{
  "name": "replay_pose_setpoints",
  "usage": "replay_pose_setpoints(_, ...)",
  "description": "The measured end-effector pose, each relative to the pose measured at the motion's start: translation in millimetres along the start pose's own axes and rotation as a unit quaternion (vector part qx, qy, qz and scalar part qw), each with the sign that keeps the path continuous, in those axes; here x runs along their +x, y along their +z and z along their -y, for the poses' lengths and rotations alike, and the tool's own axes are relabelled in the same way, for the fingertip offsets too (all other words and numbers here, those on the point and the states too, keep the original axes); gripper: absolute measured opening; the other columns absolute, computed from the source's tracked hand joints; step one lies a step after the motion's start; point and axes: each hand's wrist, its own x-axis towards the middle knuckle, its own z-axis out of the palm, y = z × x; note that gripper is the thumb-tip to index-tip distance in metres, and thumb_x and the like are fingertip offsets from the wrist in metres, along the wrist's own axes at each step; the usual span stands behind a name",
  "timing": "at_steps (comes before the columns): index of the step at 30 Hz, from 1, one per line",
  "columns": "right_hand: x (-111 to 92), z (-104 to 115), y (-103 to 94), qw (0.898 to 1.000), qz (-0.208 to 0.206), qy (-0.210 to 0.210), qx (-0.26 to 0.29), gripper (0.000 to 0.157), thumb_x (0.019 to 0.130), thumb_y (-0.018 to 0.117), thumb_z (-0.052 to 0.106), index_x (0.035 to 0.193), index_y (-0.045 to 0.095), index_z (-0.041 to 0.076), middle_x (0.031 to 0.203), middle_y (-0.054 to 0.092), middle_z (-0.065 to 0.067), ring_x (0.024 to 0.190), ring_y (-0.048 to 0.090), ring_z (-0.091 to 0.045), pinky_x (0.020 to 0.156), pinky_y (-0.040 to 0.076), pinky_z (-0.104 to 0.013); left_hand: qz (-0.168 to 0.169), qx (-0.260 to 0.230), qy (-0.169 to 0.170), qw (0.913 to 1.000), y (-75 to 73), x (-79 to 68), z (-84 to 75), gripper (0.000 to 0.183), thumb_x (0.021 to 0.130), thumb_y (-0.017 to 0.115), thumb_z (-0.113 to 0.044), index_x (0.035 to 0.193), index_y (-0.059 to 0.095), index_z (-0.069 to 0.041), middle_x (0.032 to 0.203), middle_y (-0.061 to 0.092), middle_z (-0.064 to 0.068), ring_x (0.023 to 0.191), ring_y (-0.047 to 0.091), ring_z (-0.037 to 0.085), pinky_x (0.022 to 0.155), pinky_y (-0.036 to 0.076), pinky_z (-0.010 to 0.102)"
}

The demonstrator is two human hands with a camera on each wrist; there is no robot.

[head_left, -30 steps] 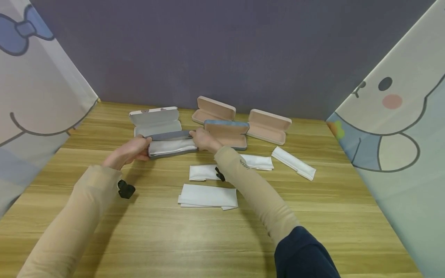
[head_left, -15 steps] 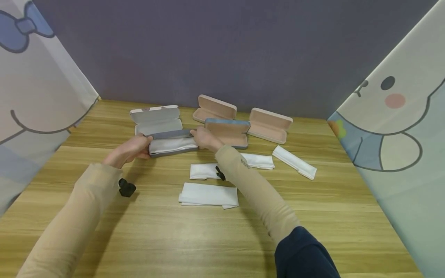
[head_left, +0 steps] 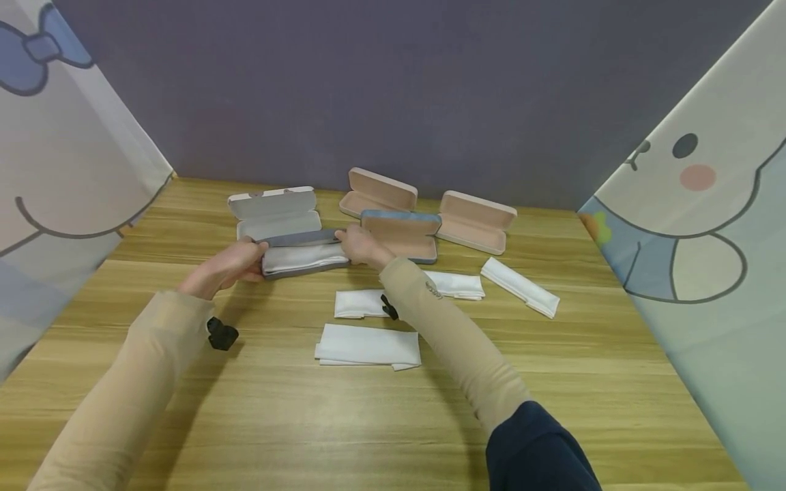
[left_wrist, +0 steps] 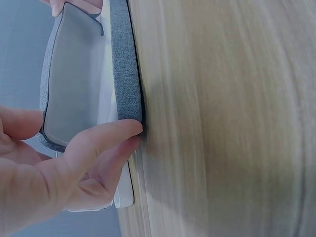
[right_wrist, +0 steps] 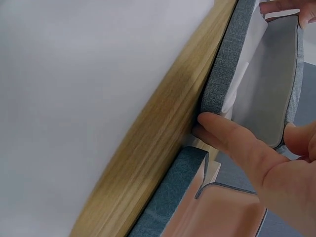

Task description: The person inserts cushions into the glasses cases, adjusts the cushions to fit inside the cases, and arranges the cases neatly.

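A grey fabric-covered glasses case [head_left: 307, 272] sits on the wooden table with a folded white cloth [head_left: 306, 257] in its base. Its lid [left_wrist: 76, 74] is tilted partway up. My left hand [head_left: 230, 266] grips the case's left end, thumb at the lid's edge and fingertips on the corner of the base. At the other end, my right hand [head_left: 364, 247] holds it likewise, thumb by the lid and index fingertip against the base corner in the right wrist view. Right beside that hand stands a blue glasses case [right_wrist: 170, 190] with a pink lining, its lid raised.
Behind are a pale case with grey lining [head_left: 279, 204] and two pink cases, one at centre [head_left: 383, 191] and one farther right [head_left: 477, 221], lids up. Folded white cloths lie in front [head_left: 368, 344], under my right forearm, and at right [head_left: 520, 288]. A dark wall [head_left: 393, 88] bounds the back.
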Motion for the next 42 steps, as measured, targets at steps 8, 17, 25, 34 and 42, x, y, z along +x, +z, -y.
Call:
replay_pose_setpoints(8,-2,1,-2.4,1.0,0.007,-0.007,-0.018,0.039,0.106,0.029,0.028,0.118,0.052,-0.001,0.053,0.025,0.004,0.044,0.023,-0.008,0.05,0.033,-0.019,0.004,0.006,0.002,1.0,-0.6,-2.8,-1.3,0.059,0.103,0.01,-0.023,0.138,-0.003,0.022,0.143,0.014,0.046,0.132,0.029,0.055,0.11,0.031,0.059)
replay_pose_setpoints(17,-9,-1,-5.5,1.0,0.015,-0.023,-0.008,0.054,0.106,0.03,0.028,0.149,0.023,-0.004,0.138,0.043,-0.017,0.1,0.051,-0.022,0.082,0.05,-0.027,-0.001,0.009,0.004,1.0,-0.4,-1.2,0.7,0.06,0.103,0.012,-0.022,0.139,-0.004,0.023,0.142,0.015,0.046,0.132,0.029,0.055,0.11,0.033,0.057)
replay_pose_setpoints(25,-14,-3,-5.7,0.999,0.021,-0.02,0.018,0.057,0.105,0.029,0.029,0.151,0.016,-0.002,0.149,0.032,-0.017,0.117,0.049,-0.025,0.093,0.049,-0.034,0.006,0.0,0.014,0.9999,0.5,-2.5,1.4,0.058,0.103,0.013,-0.02,0.139,-0.004,0.023,0.142,0.014,0.045,0.132,0.029,0.056,0.11,0.032,0.058)
replay_pose_setpoints(34,-14,-3,-5.3,1.0,0.015,-0.018,0.002,0.053,0.105,0.031,0.028,0.148,0.025,-0.004,0.131,0.046,-0.016,0.1,0.049,-0.019,0.081,0.046,-0.026,-0.004,0.005,0.015,0.9999,-0.2,-1.3,3.3,0.057,0.104,0.015,-0.018,0.139,-0.002,0.023,0.142,0.014,0.045,0.132,0.029,0.055,0.11,0.033,0.056)
replay_pose_setpoints(42,-15,-8,-3.6,0.999,0.009,-0.039,-0.026,0.043,0.105,0.032,0.028,0.131,0.042,-0.005,0.087,0.041,-0.006,0.068,0.039,-0.014,0.062,0.037,-0.023,0.005,0.013,0.022,0.9997,3.5,-3.0,3.5,0.055,0.103,0.015,-0.012,0.138,-0.005,0.026,0.144,0.011,0.046,0.135,0.024,0.056,0.111,0.03,0.055)
